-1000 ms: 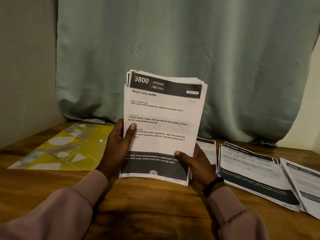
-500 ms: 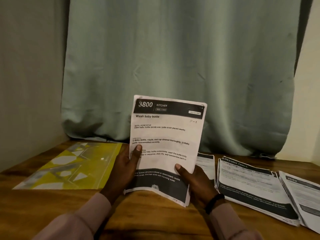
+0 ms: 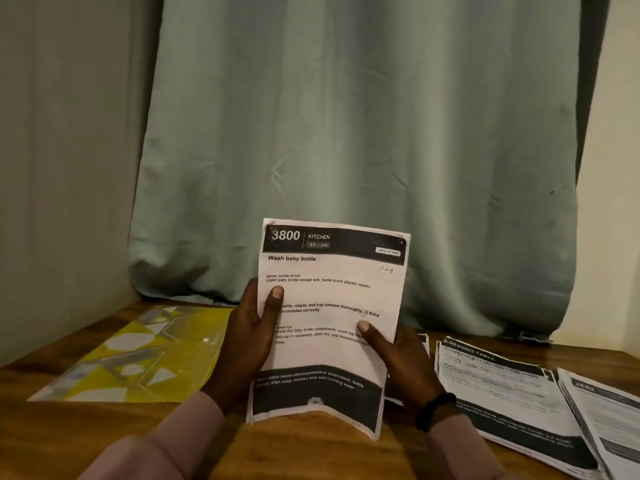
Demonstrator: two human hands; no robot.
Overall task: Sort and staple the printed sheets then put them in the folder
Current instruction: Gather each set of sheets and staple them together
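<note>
Across the lower frame runs the desk (image 3: 311,455), folder (image 3: 138,355) lower left, loose sheets (image 3: 502,393) lower right. At centre I hold the stack (image 3: 329,327) upright, left hand (image 3: 249,344) and right hand (image 3: 401,358) both clamped on its sides. I'd tap its bottom edge square on the desk before stapling.

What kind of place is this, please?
Probably a room in a home, used as a small desk corner: a wooden table stands against a wall, a green curtain hangs behind it, and printed sheets and a yellow folder lie on it.
</note>
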